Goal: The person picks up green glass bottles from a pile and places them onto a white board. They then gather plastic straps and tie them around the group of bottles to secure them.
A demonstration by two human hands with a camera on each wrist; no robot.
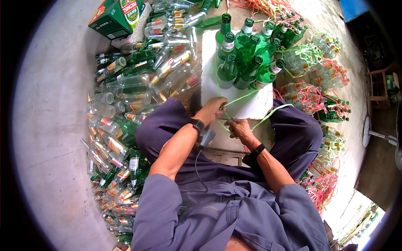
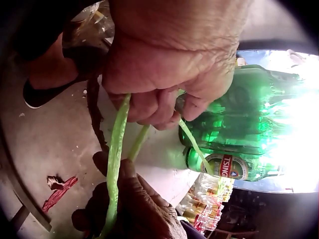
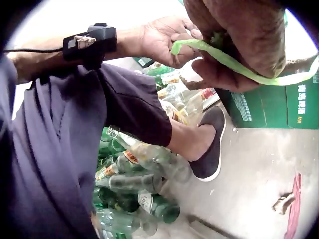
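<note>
A cluster of green glass bottles (image 1: 247, 54) stands upright on a white board (image 1: 251, 109) between the person's knees. Light green plastic twine (image 1: 239, 99) runs across the near side of the cluster. My left hand (image 1: 212, 109), at the board's near left edge, holds the twine with curled fingers; the left wrist view shows strands (image 2: 115, 159) coming from under them. Just below the board's near edge, my right hand (image 1: 240, 129) pinches the twine. A strand (image 3: 234, 65) crosses that hand's fingers in the right wrist view, and another reaches over the right knee.
Loose clear and green bottles (image 1: 125, 100) lie heaped on the left. On the right stand bottle bundles (image 1: 303, 98) tied with red and green twine. A green beer carton (image 1: 119, 19) is at the far left; another green carton (image 3: 269, 107) shows beneath the hands.
</note>
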